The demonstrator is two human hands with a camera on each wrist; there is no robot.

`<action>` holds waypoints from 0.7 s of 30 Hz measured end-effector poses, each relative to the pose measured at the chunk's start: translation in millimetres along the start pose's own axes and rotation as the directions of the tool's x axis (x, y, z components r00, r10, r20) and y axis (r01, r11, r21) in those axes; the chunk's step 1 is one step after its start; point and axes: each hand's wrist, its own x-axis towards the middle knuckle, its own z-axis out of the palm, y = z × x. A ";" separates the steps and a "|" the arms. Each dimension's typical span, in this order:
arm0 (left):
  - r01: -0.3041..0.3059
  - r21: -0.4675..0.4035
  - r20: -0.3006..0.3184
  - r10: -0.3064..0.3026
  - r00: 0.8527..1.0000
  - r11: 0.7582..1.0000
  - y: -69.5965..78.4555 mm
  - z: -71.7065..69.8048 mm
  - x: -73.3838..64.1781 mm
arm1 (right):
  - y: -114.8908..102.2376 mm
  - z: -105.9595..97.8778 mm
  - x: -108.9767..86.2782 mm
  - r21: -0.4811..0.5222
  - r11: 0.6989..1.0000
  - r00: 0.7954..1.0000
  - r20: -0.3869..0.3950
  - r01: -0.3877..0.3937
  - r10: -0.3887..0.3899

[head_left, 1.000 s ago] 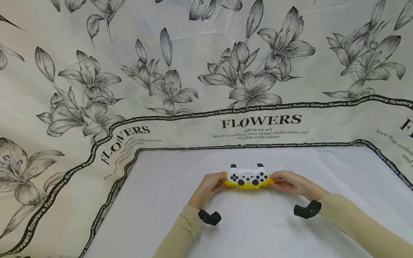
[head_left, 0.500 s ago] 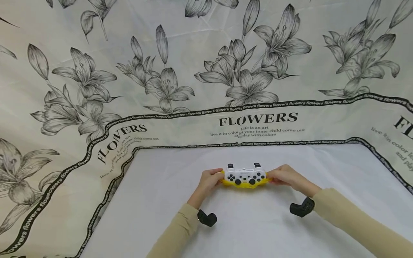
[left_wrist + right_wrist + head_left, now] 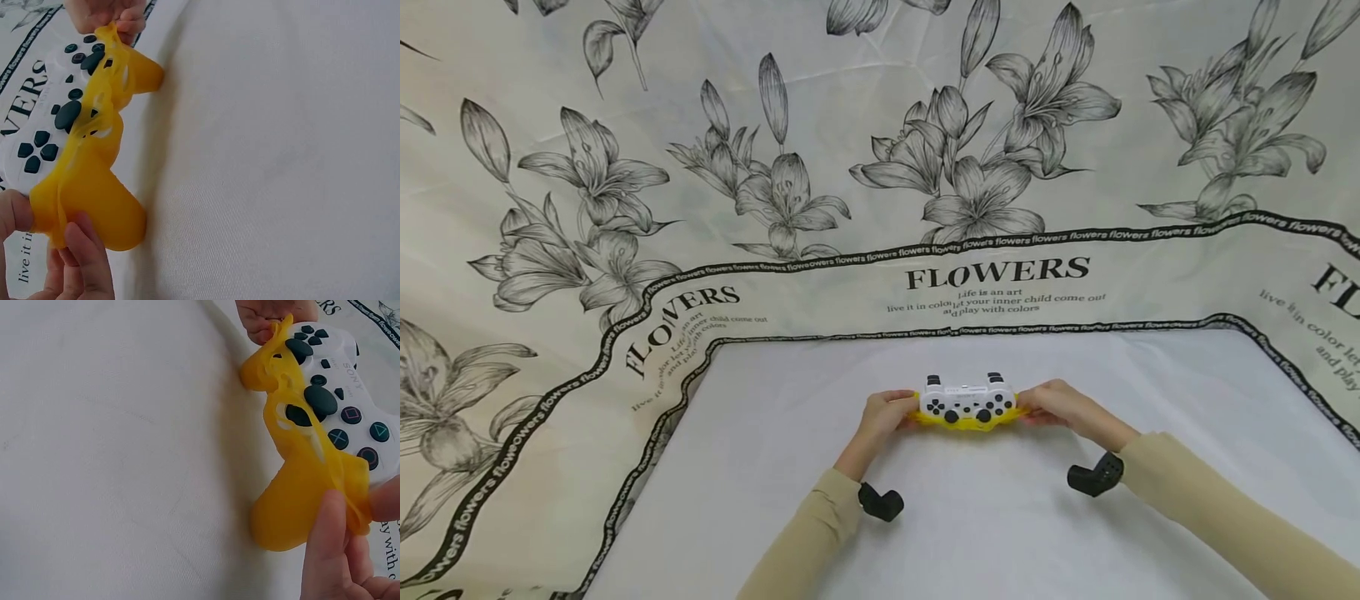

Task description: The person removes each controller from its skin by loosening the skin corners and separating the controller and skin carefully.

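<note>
A white game controller [image 3: 967, 402] with black buttons and thumbsticks sits just above the table, between both hands. Over its two handles is a stretchy yellow silicone sleeve [image 3: 100, 200], bunched below the thumbsticks so the button face stays bare. My left hand [image 3: 886, 419] pinches the sleeve's edge at the left handle between thumb and fingers. On the other side, my right hand [image 3: 1063, 407] pinches the sleeve edge at the right handle, its thumb and fingertips on the yellow rim [image 3: 356, 512]. The controller's underside is hidden.
A white cloth [image 3: 760, 467] covers the table. Behind it rises a fabric backdrop [image 3: 820, 300] printed with lilies and lettering. Black wrist cameras [image 3: 882, 502] are strapped to both forearms.
Both hands keep their pinch on the sleeve. In the head view everything has shifted slightly left and up, the backdrop too; the controller otherwise stays nearly in place.
</note>
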 end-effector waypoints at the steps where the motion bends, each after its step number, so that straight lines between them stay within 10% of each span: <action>1: 0.006 -0.022 -0.009 -0.006 1.000 1.000 1.0 0.7 0.9 | 0.4 -0.4 0.8 -0.002 1.000 1.000 0.001 0.004 -0.004; 21: -0.023 -0.016 -0.009 0.023 1.000 1.000 -5.0 -1.2 12.5 | 5.6 5.5 0.7 -0.188 0.978 0.991 -0.086 0.087 -0.104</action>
